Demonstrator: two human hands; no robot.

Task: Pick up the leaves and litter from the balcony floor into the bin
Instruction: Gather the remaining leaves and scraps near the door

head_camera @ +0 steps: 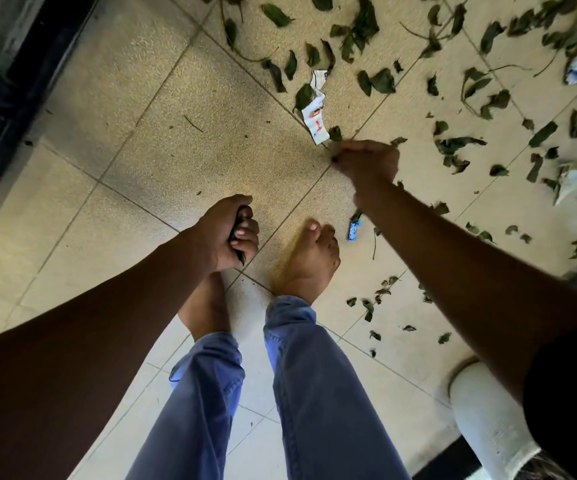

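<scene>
Leaves [377,81] lie toward one o'clock, so your right hand [366,161] pinches one there while your left hand [231,230] grips a gathered bunch, sparing trips.

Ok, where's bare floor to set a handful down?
Bare tiles lie between the dark door frame, the left hand and the white wrapper. Right of the wrapper, leaves crowd the floor.

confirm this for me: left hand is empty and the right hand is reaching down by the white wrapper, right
Not quite. The head view shows the left hand is not empty: its fingers are curled round a bunch of dark leaves. The rest stands: the right hand is reaching down by the white wrapper.
</scene>
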